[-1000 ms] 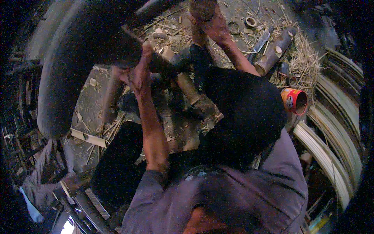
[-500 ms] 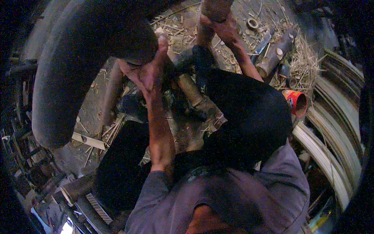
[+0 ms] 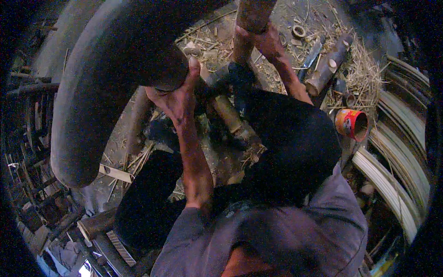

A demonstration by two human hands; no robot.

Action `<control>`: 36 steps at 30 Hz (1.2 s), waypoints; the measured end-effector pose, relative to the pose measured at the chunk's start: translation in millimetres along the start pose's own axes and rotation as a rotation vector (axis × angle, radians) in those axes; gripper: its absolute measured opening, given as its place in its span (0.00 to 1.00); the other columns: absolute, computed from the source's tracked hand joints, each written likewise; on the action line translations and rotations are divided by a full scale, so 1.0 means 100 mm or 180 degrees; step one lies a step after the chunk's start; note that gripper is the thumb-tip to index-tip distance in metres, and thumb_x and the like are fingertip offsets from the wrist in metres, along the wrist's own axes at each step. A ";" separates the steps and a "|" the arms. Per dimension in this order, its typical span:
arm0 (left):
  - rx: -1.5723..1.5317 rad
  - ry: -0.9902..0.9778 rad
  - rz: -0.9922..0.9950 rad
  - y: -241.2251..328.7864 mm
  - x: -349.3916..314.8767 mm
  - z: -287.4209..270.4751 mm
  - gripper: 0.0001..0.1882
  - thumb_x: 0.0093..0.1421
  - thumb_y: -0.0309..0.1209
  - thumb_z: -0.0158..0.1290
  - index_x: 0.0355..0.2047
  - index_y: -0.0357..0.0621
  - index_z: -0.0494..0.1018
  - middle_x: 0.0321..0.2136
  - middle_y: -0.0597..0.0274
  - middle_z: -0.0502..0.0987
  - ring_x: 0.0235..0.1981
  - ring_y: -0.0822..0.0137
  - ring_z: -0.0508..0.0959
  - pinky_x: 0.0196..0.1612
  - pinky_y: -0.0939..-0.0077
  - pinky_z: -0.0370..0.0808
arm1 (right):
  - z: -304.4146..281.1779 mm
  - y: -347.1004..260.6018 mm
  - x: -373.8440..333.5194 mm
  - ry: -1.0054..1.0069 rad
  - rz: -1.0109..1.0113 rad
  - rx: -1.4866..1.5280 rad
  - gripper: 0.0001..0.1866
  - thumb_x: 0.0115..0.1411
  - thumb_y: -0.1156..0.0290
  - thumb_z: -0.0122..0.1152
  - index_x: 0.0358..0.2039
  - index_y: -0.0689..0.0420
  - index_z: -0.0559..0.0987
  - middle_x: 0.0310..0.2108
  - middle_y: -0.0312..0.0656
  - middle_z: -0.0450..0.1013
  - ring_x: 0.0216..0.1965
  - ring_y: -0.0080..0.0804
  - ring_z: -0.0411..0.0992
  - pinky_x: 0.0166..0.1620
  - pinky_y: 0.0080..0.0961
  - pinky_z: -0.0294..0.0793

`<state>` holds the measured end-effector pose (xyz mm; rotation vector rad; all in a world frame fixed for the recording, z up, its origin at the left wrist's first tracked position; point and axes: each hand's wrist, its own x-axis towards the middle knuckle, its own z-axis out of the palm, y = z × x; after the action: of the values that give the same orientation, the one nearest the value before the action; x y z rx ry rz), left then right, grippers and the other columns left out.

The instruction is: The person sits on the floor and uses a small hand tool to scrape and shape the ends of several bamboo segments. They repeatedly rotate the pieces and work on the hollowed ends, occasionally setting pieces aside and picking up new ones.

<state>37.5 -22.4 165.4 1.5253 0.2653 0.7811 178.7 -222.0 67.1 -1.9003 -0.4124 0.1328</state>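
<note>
A thick, dark, smooth pole-like piece [image 3: 101, 87] looms close in the upper left, bending in a broad arc. My left hand [image 3: 177, 94] is closed against its lower side, thumb raised, fingers partly hidden behind it. Farther off at the top, my right hand [image 3: 267, 39] is closed round a brown rounded piece [image 3: 254, 16] that runs out of view; whether the two pieces are joined cannot be seen. Between my dark-trousered legs lies a bamboo section [image 3: 228, 115], with its lower end amid scraps.
To the right are a cut bamboo culm [image 3: 330, 64], a blade-like tool [image 3: 313, 54], a bamboo ring [image 3: 299, 31], a red tin [image 3: 355, 124] on its side and bundled pale strips [image 3: 387, 184]. Shavings [image 3: 364, 78] litter the floor. A pale slat [image 3: 115, 173] lies at left.
The dark piece's near end appears slightly farther right and lower, and the surroundings on the left shift with it. Both hands keep their hold.
</note>
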 end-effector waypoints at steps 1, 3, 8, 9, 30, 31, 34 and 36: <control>-0.0027 -0.0057 -0.0012 0.00 -0.01 0.04 0.34 0.42 0.36 0.66 0.47 0.38 0.64 0.42 0.54 0.72 0.42 0.63 0.72 0.47 0.69 0.69 | -0.08 0.01 -0.05 0.0083 0.0015 -0.0028 0.30 0.47 0.57 0.65 0.49 0.57 0.68 0.38 0.45 0.73 0.39 0.38 0.72 0.43 0.34 0.71; -0.0024 -0.0053 -0.0077 0.02 0.03 -0.06 0.33 0.42 0.36 0.65 0.47 0.39 0.65 0.42 0.54 0.72 0.42 0.63 0.72 0.47 0.69 0.69 | -0.02 0.02 0.02 0.0071 -0.0045 0.0016 0.31 0.46 0.57 0.65 0.49 0.56 0.68 0.38 0.45 0.73 0.39 0.39 0.72 0.43 0.34 0.72; -0.0114 -0.0173 -0.0212 0.12 0.14 -0.05 0.31 0.44 0.37 0.64 0.47 0.39 0.65 0.42 0.54 0.72 0.42 0.63 0.73 0.46 0.69 0.69 | -0.19 -0.06 0.03 0.0261 -0.0091 0.0111 0.32 0.44 0.57 0.68 0.48 0.56 0.68 0.39 0.46 0.73 0.40 0.40 0.72 0.44 0.35 0.72; -0.0069 -0.0146 -0.0173 0.11 0.10 -0.06 0.31 0.45 0.37 0.64 0.47 0.40 0.65 0.42 0.54 0.72 0.42 0.63 0.73 0.46 0.70 0.69 | -0.18 -0.11 -0.02 0.0294 -0.0145 0.0189 0.33 0.44 0.56 0.68 0.48 0.56 0.68 0.39 0.46 0.73 0.41 0.41 0.72 0.44 0.35 0.72; 0.0513 -0.1235 -0.0543 0.46 0.63 -0.33 0.23 0.53 0.40 0.58 0.45 0.43 0.67 0.41 0.53 0.74 0.41 0.63 0.74 0.42 0.71 0.72 | -1.03 -1.11 -0.60 0.2414 0.0282 0.0644 0.37 0.45 0.53 0.69 0.50 0.61 0.66 0.45 0.43 0.70 0.44 0.32 0.68 0.48 0.29 0.67; 0.1283 -0.1519 -0.0637 -0.11 0.64 -0.60 0.27 0.51 0.43 0.59 0.45 0.40 0.66 0.39 0.51 0.74 0.40 0.60 0.75 0.42 0.70 0.71 | -1.29 -0.73 -0.63 0.2274 0.0385 0.1017 0.39 0.44 0.52 0.69 0.51 0.62 0.66 0.45 0.43 0.69 0.44 0.33 0.68 0.48 0.30 0.67; 0.2535 -0.2252 -0.0814 -1.32 0.34 -0.85 0.37 0.43 0.51 0.63 0.46 0.37 0.65 0.36 0.45 0.75 0.40 0.51 0.76 0.42 0.67 0.72 | -2.02 0.34 -0.60 0.3127 0.0119 -0.1934 0.41 0.43 0.52 0.71 0.52 0.63 0.65 0.44 0.45 0.70 0.42 0.33 0.69 0.44 0.31 0.70; 0.3203 -0.2683 -0.0961 -1.90 0.10 -1.18 0.42 0.38 0.53 0.64 0.49 0.42 0.63 0.43 0.48 0.72 0.47 0.49 0.71 0.48 0.57 0.68 | -1.95 0.45 -0.42 0.2919 0.0569 -0.0887 0.43 0.42 0.51 0.71 0.52 0.64 0.64 0.44 0.46 0.70 0.41 0.34 0.70 0.43 0.32 0.71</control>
<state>27.1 102.3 -20.5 2.5206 0.2469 -0.3691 205.9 -423.7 91.7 -2.0371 0.3800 -0.6912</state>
